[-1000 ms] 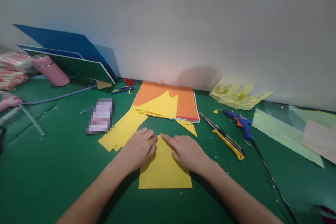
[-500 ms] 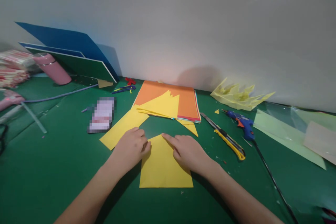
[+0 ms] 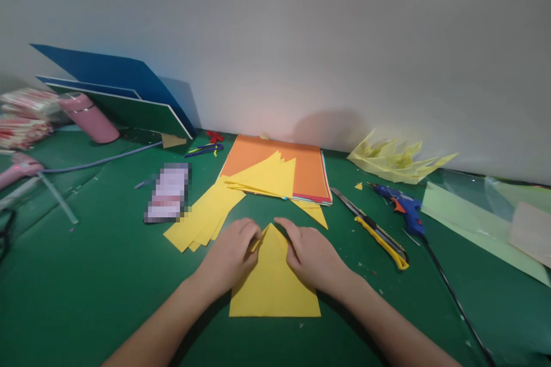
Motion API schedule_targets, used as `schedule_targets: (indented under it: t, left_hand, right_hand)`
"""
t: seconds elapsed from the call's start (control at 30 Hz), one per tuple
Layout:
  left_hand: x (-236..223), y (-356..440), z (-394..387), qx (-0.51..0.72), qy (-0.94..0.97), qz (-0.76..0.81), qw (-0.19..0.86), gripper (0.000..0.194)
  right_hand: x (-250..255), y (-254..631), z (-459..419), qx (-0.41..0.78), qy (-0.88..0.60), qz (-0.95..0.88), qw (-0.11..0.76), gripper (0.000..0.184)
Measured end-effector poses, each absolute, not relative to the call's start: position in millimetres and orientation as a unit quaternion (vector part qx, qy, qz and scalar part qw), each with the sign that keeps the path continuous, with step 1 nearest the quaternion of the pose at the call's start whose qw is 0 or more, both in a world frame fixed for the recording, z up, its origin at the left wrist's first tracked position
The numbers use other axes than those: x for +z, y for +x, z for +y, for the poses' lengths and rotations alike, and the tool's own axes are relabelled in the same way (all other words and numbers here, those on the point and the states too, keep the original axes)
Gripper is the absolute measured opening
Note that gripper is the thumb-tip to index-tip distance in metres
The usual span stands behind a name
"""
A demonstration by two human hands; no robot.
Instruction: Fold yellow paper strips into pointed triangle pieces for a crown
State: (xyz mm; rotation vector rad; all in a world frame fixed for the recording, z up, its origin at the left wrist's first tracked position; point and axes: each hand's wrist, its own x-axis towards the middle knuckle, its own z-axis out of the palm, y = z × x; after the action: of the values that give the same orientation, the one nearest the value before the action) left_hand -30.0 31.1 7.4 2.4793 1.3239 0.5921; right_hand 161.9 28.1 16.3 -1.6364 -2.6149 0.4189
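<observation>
A yellow sheet of paper [image 3: 275, 292] lies in front of me on the green table, its upper part folded to a point. My left hand [image 3: 235, 249] is closed at the upper left edge, pinching a raised flap between thumb and fingers. On the opposite side my right hand [image 3: 316, 249] grips the upper right edge, index finger bent near the tip and thumb against the paper. Beyond the hands, several yellow strips [image 3: 200, 221] are fanned out, and pointed yellow pieces [image 3: 271, 178] rest on an orange sheet [image 3: 307, 163] atop a paper stack.
To the right lie a yellow utility knife [image 3: 379, 238], a blue glue gun [image 3: 407, 209] with its cord, and a spiky pale-yellow paper shape [image 3: 396, 160]. At left are a phone [image 3: 167, 192], a pink bottle [image 3: 90, 117], a pink glue gun [image 3: 23, 166] and leaning boards [image 3: 120, 109].
My left hand has moved right, folding the paper's upper left edge inward so the top now forms a peak. My right index finger has lifted off the tip. The yellow strips have spread apart.
</observation>
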Motion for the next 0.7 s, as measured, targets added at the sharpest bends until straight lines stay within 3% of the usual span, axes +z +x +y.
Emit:
schedule_targets:
  t: [0.13,0.3,0.5,0.7]
  left_hand:
    - [6.2,-30.9,30.3,0.205,0.896,0.376,0.116,0.033]
    - [17.1,-31.8,26.3,0.160,0.905,0.377,0.114,0.016]
    - [17.6,-28.2,30.7,0.136,0.912,0.378,0.086,0.034]
    - [14.3,-26.4,32.3,0.120,0.908,0.392,0.084,0.031]
  right_hand:
    - [15.3,162.0,28.4,0.147,-0.526,-0.837,0.030,0.047]
    - [12.3,163.4,29.1,0.158,-0.504,-0.848,0.051,0.043]
    - [8.6,165.0,29.3,0.164,-0.499,-0.846,0.096,0.034]
    - [9.8,164.2,27.3,0.180,-0.535,-0.816,0.127,0.027]
